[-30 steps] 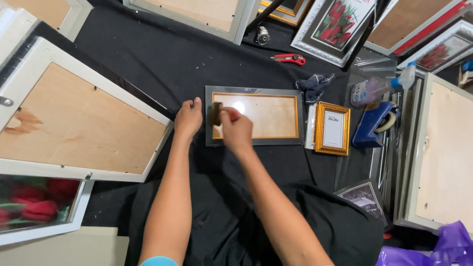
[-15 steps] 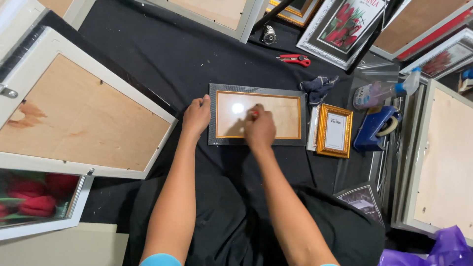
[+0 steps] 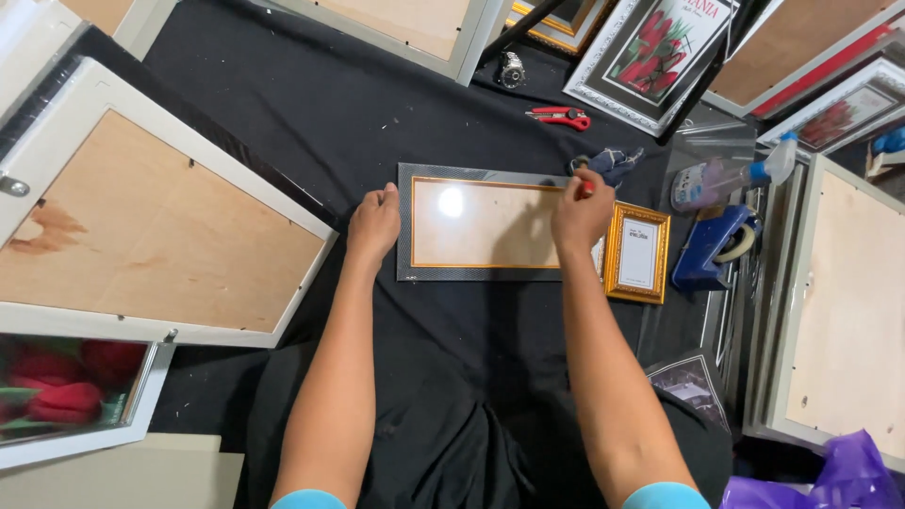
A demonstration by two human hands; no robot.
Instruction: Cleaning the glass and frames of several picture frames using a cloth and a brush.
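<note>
frame: long dark-bordered picture frame with gold inner edge and glass (image 3: 481,224) lay flat on black cloth (image 3: 311,113); looked stiff, light, fragile.
left hand (image 3: 374,224): fingers curled, braced its left edge.
right hand (image 3: 582,209): pinched a small red-tipped tool (image 3: 587,188).
hold: by the borders, off the glass.

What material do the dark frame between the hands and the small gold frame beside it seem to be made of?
Dark frame: probably plastic or wood with a woven-pattern finish; its shiny pane, glass or clear plastic, reflects a light spot. Gold frame: glossy gilded moulding, possibly plastic or wood.
</note>
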